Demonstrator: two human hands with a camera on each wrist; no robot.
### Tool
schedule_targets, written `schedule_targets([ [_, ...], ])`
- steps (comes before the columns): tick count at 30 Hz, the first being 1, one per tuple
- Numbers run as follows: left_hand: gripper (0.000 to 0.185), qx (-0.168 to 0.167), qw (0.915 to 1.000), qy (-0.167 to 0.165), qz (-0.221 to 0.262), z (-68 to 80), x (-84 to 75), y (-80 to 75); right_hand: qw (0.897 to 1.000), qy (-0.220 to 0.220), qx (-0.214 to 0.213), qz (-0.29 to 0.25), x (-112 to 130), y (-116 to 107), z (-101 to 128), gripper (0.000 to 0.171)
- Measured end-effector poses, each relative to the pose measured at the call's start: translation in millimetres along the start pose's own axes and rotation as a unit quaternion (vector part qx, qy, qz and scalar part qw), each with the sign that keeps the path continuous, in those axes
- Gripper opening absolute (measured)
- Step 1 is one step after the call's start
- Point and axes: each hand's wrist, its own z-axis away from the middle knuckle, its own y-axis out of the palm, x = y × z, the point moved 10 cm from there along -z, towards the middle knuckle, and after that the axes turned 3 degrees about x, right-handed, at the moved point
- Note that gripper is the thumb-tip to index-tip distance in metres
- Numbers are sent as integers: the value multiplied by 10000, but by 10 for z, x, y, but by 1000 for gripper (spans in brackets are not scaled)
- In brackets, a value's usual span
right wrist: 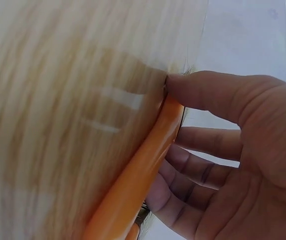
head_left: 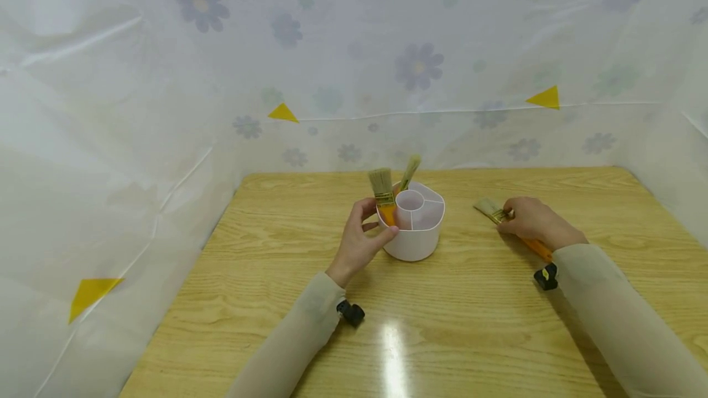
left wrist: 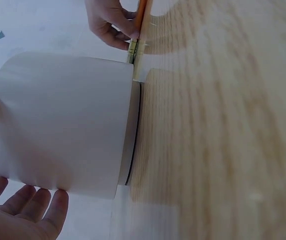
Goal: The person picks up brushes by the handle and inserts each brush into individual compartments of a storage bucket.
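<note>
A white round pot with inner compartments stands mid-table on the wooden table. Two paintbrushes stand in it, bristles up: one with an orange handle at its left rim and a slimmer one behind. My left hand lies against the pot's left wall, thumb touching it and fingers nearly straight beside it. To the right, a third orange-handled brush lies on the table. My right hand pinches its handle, thumb on top and fingers on the other side.
Flower-printed plastic sheeting with yellow triangle markers walls in the table at the back and both sides. Small black wrist mounts sit by my sleeves. A light glare lies on the wood near the front.
</note>
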Motion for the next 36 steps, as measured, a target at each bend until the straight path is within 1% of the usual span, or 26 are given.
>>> schedule_targets([
  [13, 61, 16, 10000, -16, -7, 1, 5, -3, 10000, 13, 73, -35, -48, 47, -30, 52],
  [18, 61, 24, 10000, -24, -6, 0, 4, -5, 9999, 59, 76, -53, -27, 37, -26, 50],
  [21, 61, 27, 10000, -30, -7, 1, 6, -7, 10000, 68, 23, -22, -2, 21, -17, 48],
  [28, 62, -2, 10000, -38, 13, 3, 8, -12, 9999, 97, -105, -92, 10, -6, -3, 52],
  [33, 62, 8, 10000, -31, 25, 3, 10, -10, 9993, 176, -289, -184, -10, -36, -3, 55],
  [36, 61, -4, 10000, -43, 28, 4, 16, -10, 9988, 168, -433, -151, -1, -61, -2, 53],
])
